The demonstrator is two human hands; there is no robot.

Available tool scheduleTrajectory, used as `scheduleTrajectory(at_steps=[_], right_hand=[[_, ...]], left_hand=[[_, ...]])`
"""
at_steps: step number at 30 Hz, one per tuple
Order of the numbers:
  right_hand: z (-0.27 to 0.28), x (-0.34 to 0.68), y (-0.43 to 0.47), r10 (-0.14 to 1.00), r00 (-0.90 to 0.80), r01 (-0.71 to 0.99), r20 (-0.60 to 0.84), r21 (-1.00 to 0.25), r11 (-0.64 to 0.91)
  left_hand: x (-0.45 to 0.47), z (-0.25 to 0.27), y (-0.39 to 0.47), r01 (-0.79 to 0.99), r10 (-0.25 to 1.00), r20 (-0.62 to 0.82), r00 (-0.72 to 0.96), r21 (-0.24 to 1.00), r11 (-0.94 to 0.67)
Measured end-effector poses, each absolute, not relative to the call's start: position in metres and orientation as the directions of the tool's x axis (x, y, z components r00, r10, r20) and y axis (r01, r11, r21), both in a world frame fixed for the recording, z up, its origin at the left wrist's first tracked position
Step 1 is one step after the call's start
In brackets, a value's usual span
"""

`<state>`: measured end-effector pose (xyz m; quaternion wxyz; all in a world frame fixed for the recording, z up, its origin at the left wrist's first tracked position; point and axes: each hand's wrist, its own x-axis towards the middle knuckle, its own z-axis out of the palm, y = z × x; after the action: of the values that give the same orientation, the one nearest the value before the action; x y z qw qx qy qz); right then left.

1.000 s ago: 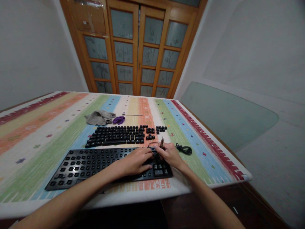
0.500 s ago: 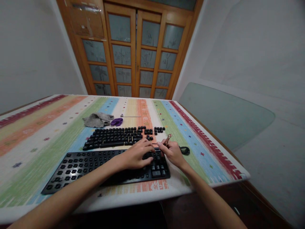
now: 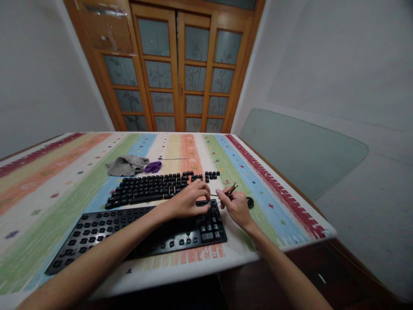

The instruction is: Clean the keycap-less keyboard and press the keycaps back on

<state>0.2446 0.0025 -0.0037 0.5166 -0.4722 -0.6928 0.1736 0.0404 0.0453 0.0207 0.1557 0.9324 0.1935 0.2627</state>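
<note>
Keyboard base [image 3: 124, 218] lies along the near edge of the striped tablecloth [image 3: 285, 215], its middle partly hidden from me by the left forearm [image 3: 122, 247]. I see the left hand [image 3: 192, 199] over the base's right portion, fingers bent and half open; I cannot tell whether anything sits between the tips. The right hand [image 3: 236, 208], just beyond the right end, is closed around a slim brownish tool [image 3: 232, 188]. My worry is that tool: if its thin end jerked or slipped, it could scratch the base or nick the left fingers close by. A sideways pull might also skid the base, and a careless left wrist could scatter the loose keycaps [image 3: 145, 188] laid just beyond it. The base's long axis runs left to right, slightly slanted, its left end nearer me; the seated number keys [image 3: 209, 228] mark its right end.
</note>
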Motion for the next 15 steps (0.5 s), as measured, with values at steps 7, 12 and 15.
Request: scheduleTrajectory(at_steps=[7,12,15], right_hand=[[-0.011,0.252,0.007,0.836,0.145,0.426,0.529,-0.796,0.43],[-0.012,0.252,0.005,0.833,0.18,0.413,0.523,-0.809,0.418],[-0.012,0.252,0.004,0.824,0.19,0.426,0.534,-0.801,0.421]], left_hand=[[0.064,0.01,0.098,0.435,0.485,0.494,0.722,0.221,-0.873],[0.086,-0.001,0.122,0.542,0.525,0.403,0.75,0.081,-0.837],[0.094,-0.005,0.127,0.552,0.533,0.388,0.752,0.072,-0.831]])
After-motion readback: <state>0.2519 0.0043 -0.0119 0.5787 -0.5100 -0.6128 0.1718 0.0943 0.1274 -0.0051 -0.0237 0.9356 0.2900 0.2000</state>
